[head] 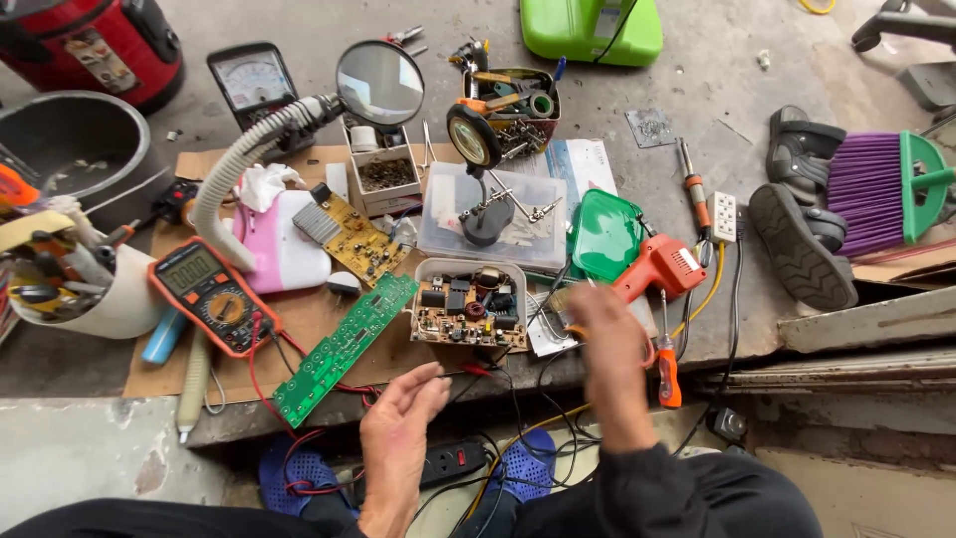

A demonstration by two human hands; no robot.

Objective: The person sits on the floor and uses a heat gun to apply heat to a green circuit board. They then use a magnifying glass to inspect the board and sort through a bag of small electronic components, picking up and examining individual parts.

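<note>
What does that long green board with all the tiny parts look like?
The long green circuit board is a narrow, flat strip dotted with small solder points and parts. It lies slanted on brown cardboard near the bench's front edge, its upper end beside the white-cased board. Red wires run by its lower end. Neither hand touches it.

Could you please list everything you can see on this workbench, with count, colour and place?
Digital multimeter: one, orange, left.
Long circuit board: one, green, front edge.
Open case holding a circuit board: one, white, centre.
Finned circuit board: one, yellow, behind centre.
Round magnifier on hose arm: one, grey, rear.
Soldering gun: one, orange, right.
Screwdriver: one, orange handle, right edge.
Broom head: one, purple and green, far right.
Left hand: open, palm up, empty, below green board.
Right hand: blurred, beside white case.
</note>
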